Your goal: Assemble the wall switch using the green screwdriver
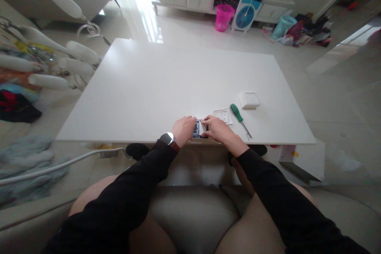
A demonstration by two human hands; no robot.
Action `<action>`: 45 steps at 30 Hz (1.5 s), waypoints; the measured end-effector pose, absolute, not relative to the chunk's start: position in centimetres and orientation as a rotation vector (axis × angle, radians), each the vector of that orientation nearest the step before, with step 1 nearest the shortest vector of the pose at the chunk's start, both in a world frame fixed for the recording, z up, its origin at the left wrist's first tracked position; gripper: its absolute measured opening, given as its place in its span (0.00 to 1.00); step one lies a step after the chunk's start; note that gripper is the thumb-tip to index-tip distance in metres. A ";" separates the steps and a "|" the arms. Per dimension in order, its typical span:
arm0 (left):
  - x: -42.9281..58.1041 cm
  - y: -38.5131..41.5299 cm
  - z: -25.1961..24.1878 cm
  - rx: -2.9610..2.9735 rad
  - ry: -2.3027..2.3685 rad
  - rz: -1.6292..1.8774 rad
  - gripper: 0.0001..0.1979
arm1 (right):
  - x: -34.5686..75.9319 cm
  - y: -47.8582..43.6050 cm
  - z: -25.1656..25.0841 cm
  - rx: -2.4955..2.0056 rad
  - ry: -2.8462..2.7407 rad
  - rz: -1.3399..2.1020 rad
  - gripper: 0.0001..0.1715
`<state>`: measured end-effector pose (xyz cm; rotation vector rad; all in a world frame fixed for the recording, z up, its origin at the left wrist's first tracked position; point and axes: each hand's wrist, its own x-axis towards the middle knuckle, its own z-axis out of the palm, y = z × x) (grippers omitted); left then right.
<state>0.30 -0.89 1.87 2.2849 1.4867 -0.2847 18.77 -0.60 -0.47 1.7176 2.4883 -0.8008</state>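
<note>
Head view shows the left hand [183,130] and right hand [218,129] holding a small black-and-white rectangular panel [197,128] from opposite sides at the near edge of the white table [178,83], seemingly to steady it, with a green-handled screwdriver [237,113] nearby, presumably for easy reach.

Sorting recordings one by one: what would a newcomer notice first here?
Probably the broad white table in the middle, with the left hand and right hand at a small black-and-white part by its near edge. A green-handled screwdriver lies to their right; beyond the table, a pink basket stands on the floor.
</note>
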 end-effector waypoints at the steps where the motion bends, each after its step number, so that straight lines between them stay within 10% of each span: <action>1: 0.3 -0.9 1.8 2.284 1.485 -0.285 0.23 | 18.7 -0.6 -0.4 1.720 2.491 -0.784 0.27; 18: 0.3 -0.8 1.7 2.288 1.481 -0.293 0.23 | 18.6 -1.2 -0.1 1.793 2.505 -0.846 0.34; 45: 0.6 -1.4 1.8 2.274 1.471 -0.247 0.23 | 23.9 0.9 -1.5 1.853 2.260 -0.438 0.15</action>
